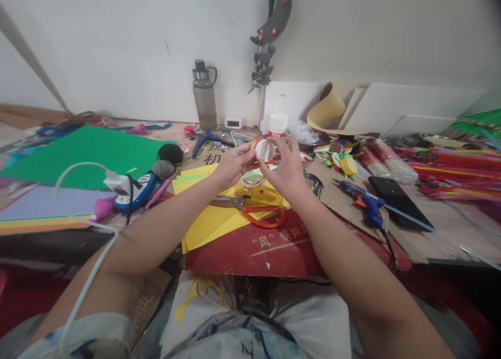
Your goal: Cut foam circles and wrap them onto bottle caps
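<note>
Showing white inside, small round cup (265, 151)

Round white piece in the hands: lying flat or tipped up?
Tipped up: the round white piece turns its circular face toward the camera, held between the left hand and right hand.

"How's the light?"
"Soft, fairly even over the left hand (236, 163) and right hand (287, 167); I can't place its source. Behind them the pale wall (136, 51) greys toward the right. Below the hands, under the worktop (442, 244), it's dark."
"Glare?"
"Mild sheen on the plastic wrap (406, 174) to their right."
"Sharpness?"
"Slightly hazy. Far right of the hands, the coloured stems (457, 179) smear and stretch; black shading clouds the upper corner."
</note>
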